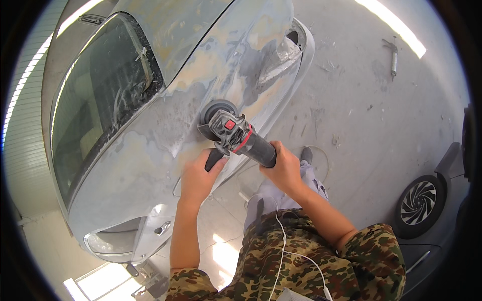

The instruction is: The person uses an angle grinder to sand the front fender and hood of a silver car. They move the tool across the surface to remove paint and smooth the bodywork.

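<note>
An angle grinder (pixel 241 137) with a black body, red trim and a disc guard is held in both hands over a car body. My left hand (pixel 199 177) grips its black side handle (pixel 214 160), while my right hand (pixel 282 165) is wrapped around the rear of the barrel. The grinder's round disc (pixel 218 107) lies over the rear quarter panel (pixel 165 131); whether it touches the metal I cannot tell. Patches of grey, tan and bare metal mark the panel. Closer to the tail, a silvery crumpled covering (pixel 288 54) partly fills the lamp opening (pixel 293 37).
The dusty rear window (pixel 101 94) lies left of the panel, and an open car door (pixel 156 225) stands below it. A caulking-type gun (pixel 394 60) and scraps lie on the grey floor (pixel 350 98). A dark car's wheel (pixel 418 205) is at right. A thin cable (pixel 327 158) loops near my foot.
</note>
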Action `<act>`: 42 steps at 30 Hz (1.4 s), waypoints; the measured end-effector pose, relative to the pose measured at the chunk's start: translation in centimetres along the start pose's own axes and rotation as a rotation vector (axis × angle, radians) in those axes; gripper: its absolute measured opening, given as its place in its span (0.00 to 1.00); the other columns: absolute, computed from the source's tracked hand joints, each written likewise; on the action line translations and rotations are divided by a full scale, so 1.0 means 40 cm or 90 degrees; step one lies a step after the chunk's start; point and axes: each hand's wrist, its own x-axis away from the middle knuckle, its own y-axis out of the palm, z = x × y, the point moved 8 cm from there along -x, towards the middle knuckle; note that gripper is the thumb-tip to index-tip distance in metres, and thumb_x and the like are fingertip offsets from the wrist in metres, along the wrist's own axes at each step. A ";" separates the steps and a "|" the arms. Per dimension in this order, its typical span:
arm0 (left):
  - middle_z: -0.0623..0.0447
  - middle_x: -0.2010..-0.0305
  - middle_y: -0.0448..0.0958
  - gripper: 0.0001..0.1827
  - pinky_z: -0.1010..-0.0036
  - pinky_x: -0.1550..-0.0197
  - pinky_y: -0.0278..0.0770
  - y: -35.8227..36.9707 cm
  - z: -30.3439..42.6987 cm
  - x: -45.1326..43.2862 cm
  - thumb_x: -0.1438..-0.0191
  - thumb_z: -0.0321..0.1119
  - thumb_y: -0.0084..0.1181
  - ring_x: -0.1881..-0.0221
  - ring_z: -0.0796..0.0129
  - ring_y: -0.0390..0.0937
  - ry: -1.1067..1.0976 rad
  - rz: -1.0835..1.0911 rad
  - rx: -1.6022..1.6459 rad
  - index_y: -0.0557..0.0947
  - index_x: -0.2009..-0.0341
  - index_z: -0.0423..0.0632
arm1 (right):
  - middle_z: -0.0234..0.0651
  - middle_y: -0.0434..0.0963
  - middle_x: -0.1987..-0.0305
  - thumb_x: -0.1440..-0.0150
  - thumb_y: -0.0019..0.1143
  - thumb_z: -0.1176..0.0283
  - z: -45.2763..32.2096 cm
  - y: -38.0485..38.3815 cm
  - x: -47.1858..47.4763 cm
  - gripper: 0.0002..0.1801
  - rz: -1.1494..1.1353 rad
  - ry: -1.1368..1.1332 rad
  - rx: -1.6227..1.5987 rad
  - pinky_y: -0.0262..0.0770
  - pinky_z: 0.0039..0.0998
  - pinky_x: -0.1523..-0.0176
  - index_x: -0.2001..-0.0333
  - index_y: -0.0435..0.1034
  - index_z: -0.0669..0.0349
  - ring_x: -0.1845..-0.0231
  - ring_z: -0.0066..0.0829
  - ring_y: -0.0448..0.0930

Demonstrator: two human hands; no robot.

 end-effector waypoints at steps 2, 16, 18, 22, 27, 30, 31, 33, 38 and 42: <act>0.40 0.67 0.87 0.21 0.56 0.62 0.80 -0.016 0.000 -0.009 0.39 0.48 0.72 0.66 0.43 0.85 0.015 0.023 -0.005 0.87 0.53 0.44 | 0.45 0.85 0.58 0.55 0.77 0.72 -0.002 0.001 -0.010 0.30 -0.001 0.013 0.006 0.82 0.44 0.52 0.47 0.74 0.58 0.55 0.51 0.86; 0.42 0.69 0.85 0.19 0.60 0.63 0.79 -0.019 0.027 -0.021 0.39 0.45 0.72 0.69 0.49 0.82 0.057 -0.003 -0.012 0.87 0.53 0.43 | 0.48 0.86 0.57 0.54 0.79 0.71 -0.016 -0.013 -0.014 0.31 -0.012 0.032 0.008 0.83 0.42 0.52 0.45 0.74 0.61 0.56 0.53 0.87; 0.40 0.68 0.86 0.19 0.56 0.64 0.79 -0.015 0.032 -0.018 0.39 0.47 0.72 0.68 0.42 0.84 0.059 0.000 -0.017 0.87 0.54 0.44 | 0.49 0.86 0.57 0.53 0.79 0.71 -0.003 -0.005 -0.004 0.32 -0.048 0.076 0.009 0.83 0.42 0.51 0.45 0.74 0.61 0.56 0.53 0.87; 0.43 0.68 0.86 0.18 0.62 0.63 0.78 -0.016 0.039 -0.025 0.38 0.43 0.72 0.70 0.52 0.82 0.089 0.012 -0.031 0.87 0.54 0.41 | 0.49 0.86 0.57 0.53 0.79 0.70 -0.001 -0.007 -0.002 0.31 -0.001 0.038 -0.008 0.83 0.42 0.51 0.45 0.74 0.62 0.56 0.53 0.87; 0.43 0.68 0.86 0.18 0.62 0.63 0.78 -0.002 0.036 -0.030 0.39 0.42 0.73 0.70 0.52 0.82 0.095 0.011 -0.066 0.87 0.54 0.41 | 0.50 0.86 0.58 0.53 0.80 0.70 0.039 0.021 -0.006 0.31 0.014 0.025 -0.051 0.84 0.41 0.52 0.45 0.74 0.63 0.57 0.50 0.88; 0.41 0.68 0.86 0.23 0.55 0.65 0.80 0.037 0.049 -0.021 0.39 0.52 0.71 0.68 0.43 0.85 0.087 -0.034 -0.101 0.87 0.51 0.47 | 0.49 0.85 0.57 0.52 0.78 0.71 0.087 0.054 0.019 0.29 -0.057 0.142 -0.125 0.83 0.42 0.50 0.47 0.73 0.61 0.55 0.54 0.87; 0.41 0.68 0.86 0.23 0.55 0.66 0.80 0.034 0.068 -0.027 0.39 0.53 0.71 0.68 0.43 0.85 0.123 -0.008 -0.109 0.87 0.51 0.47 | 0.50 0.85 0.57 0.52 0.78 0.71 0.075 0.042 0.014 0.29 -0.021 0.088 -0.146 0.83 0.42 0.50 0.47 0.73 0.62 0.55 0.53 0.87; 0.41 0.69 0.86 0.23 0.54 0.66 0.79 0.026 0.095 -0.046 0.38 0.53 0.71 0.68 0.42 0.85 0.153 0.023 -0.142 0.87 0.51 0.47 | 0.50 0.86 0.57 0.52 0.78 0.72 0.079 0.039 0.001 0.29 -0.006 0.088 -0.167 0.83 0.41 0.50 0.47 0.73 0.63 0.56 0.52 0.88; 0.41 0.68 0.86 0.23 0.52 0.67 0.79 -0.005 0.108 -0.109 0.39 0.53 0.71 0.68 0.41 0.85 0.120 0.004 -0.193 0.86 0.52 0.48 | 0.47 0.86 0.59 0.51 0.80 0.72 0.092 0.068 -0.066 0.29 -0.012 0.108 -0.236 0.83 0.37 0.50 0.48 0.73 0.65 0.59 0.43 0.88; 0.43 0.69 0.86 0.22 0.53 0.68 0.78 -0.017 0.108 -0.075 0.40 0.52 0.72 0.69 0.40 0.84 0.158 0.021 -0.239 0.87 0.52 0.48 | 0.46 0.86 0.58 0.51 0.80 0.72 0.080 0.104 -0.039 0.29 0.002 0.069 -0.228 0.83 0.35 0.50 0.48 0.74 0.65 0.59 0.39 0.88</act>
